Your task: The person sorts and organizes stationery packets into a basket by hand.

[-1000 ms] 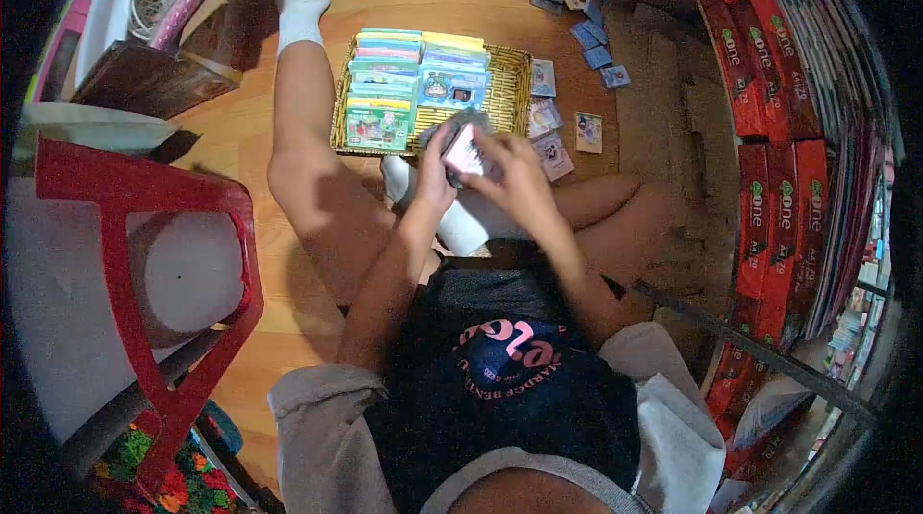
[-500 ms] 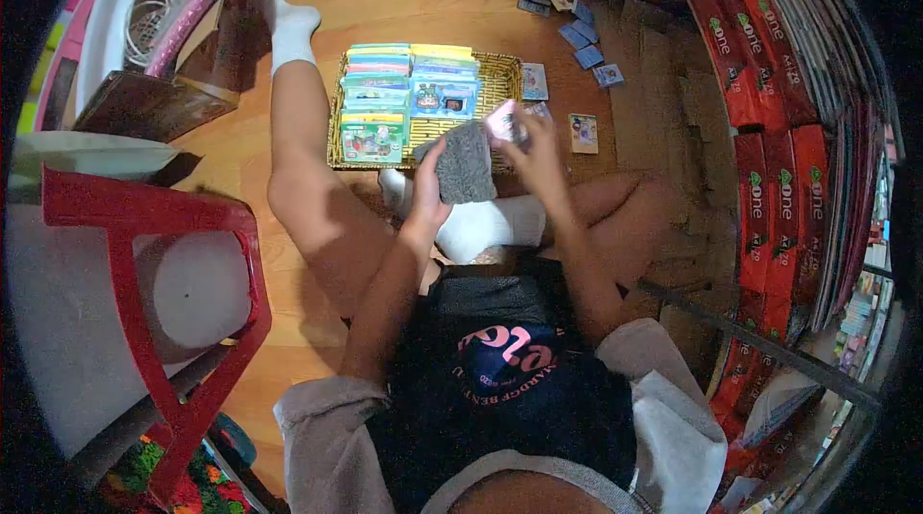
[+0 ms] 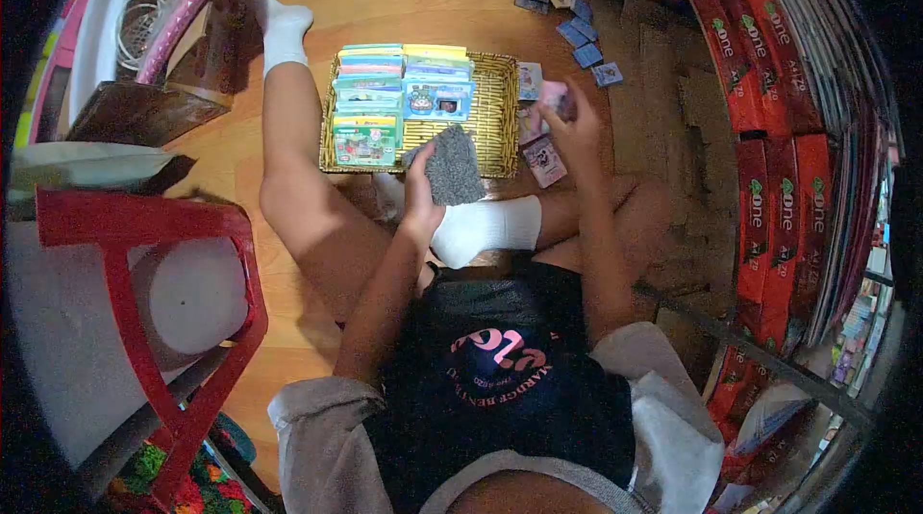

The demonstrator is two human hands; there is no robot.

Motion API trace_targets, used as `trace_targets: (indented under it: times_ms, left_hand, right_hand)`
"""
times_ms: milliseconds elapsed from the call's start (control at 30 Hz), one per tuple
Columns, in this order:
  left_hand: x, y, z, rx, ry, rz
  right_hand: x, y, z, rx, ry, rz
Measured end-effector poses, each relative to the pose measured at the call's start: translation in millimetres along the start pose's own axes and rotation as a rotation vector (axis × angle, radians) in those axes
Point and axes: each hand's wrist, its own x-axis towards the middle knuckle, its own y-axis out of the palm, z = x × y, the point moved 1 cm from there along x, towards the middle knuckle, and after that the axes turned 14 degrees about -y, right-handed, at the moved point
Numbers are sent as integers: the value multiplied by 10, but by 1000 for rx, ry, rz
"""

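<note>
The left hand (image 3: 419,195) is closed on a fuzzy grey square cloth (image 3: 452,166), which sticks up above its fingers. The right hand (image 3: 577,120) pinches a small pink card packet (image 3: 556,94). Just past the cloth sits a woven straw basket (image 3: 502,115) of bright card packets (image 3: 385,105)

Grey cloth (image 3: 452,168), small pink packet (image 3: 556,97)

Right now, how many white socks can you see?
2. One white sock is on the stretched-out leg, by the wicker basket's far-left corner; the other sock is on the folded leg, just below the left hand holding a grey cloth.
</note>
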Motion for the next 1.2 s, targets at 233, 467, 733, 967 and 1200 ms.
trace_targets:
  times_ms: [233, 467, 733, 967, 1200]
  left_hand:
    - [-73, 54, -4, 9, 62, -4]
    - [-49, 76, -51, -133, 9, 48]
    - [-3, 68, -55, -145, -92, 67]
    - [46, 49, -112, -154, -113, 29]
    - [66, 57, -89, -125, -79, 147]
  right_hand:
    - [593, 594, 122, -158, -180, 60]
    - [682, 848, 11, -432, -190, 212]
    - [690, 902, -214, -587, -371, 150]
    - [740, 858, -314, -515, -362, 206]
    - [822, 817, -343, -380, -365, 283]
